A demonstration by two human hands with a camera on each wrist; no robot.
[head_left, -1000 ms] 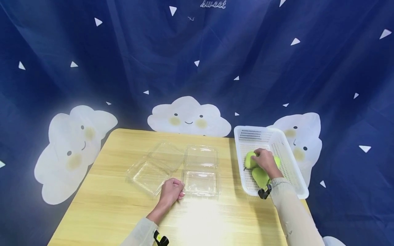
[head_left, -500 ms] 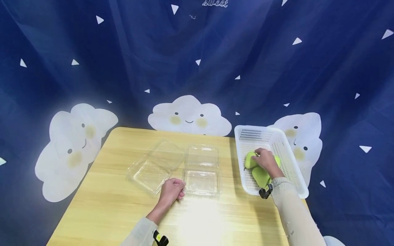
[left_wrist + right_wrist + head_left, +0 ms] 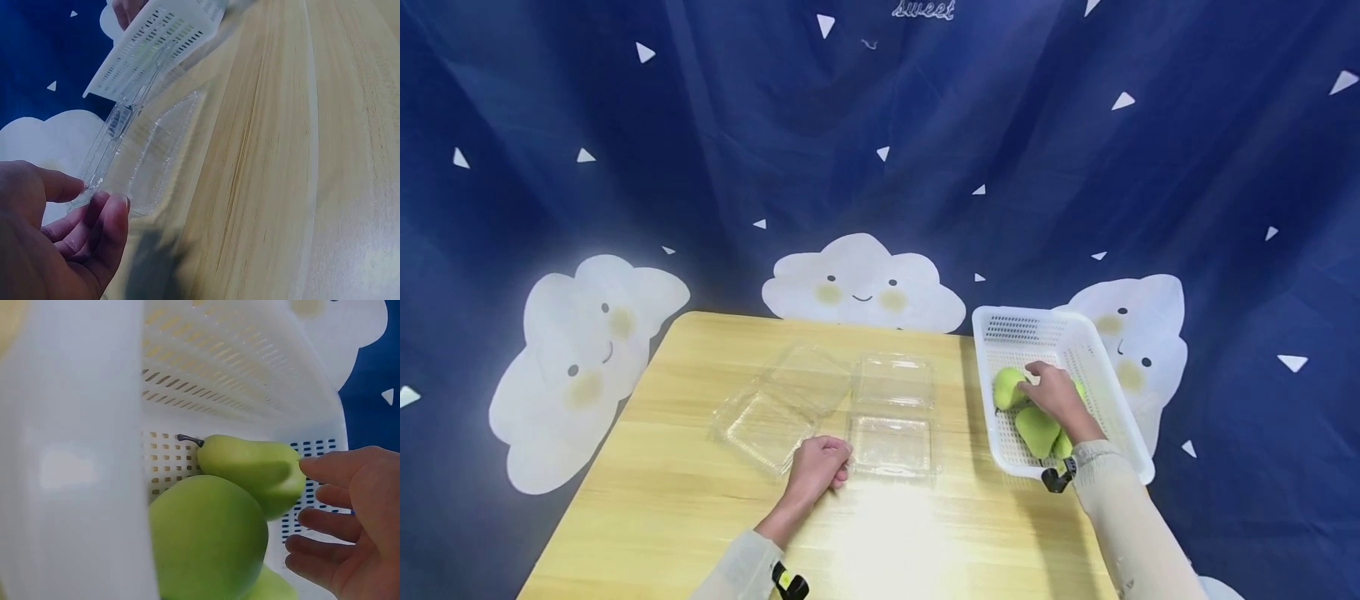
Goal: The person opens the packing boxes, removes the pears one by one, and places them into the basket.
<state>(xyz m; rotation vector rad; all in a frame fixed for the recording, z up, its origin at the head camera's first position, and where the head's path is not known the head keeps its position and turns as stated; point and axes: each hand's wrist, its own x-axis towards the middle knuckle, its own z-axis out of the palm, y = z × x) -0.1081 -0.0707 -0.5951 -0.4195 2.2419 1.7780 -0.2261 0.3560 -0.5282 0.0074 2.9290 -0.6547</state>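
My right hand [image 3: 1054,394] is inside the white plastic basket [image 3: 987,392], its fingers spread beside a green pear [image 3: 1009,388]. In the right wrist view, the tip of one digit is right at the rounded end of that pear [image 3: 253,469]; whether it touches cannot be told. A second pear [image 3: 209,537] lies nearer the camera, and more green shows below and behind it. On the table, my left hand [image 3: 818,465] pinches the near-left edge of an unfolded clear plastic clamshell container [image 3: 891,446] between thumb and curled fingers [image 3: 112,219].
Another opened clear container [image 3: 767,429] lies at an angle to the left, close to the first. The wooden table [image 3: 647,492] ends at a blue curtain [image 3: 880,192] printed with clouds. Tall basket walls [image 3: 81,450] surround the pears.
My right hand has loosened from the far-left pear and drawn slightly back to the right, uncovering more of the pears. The left hand stays put.
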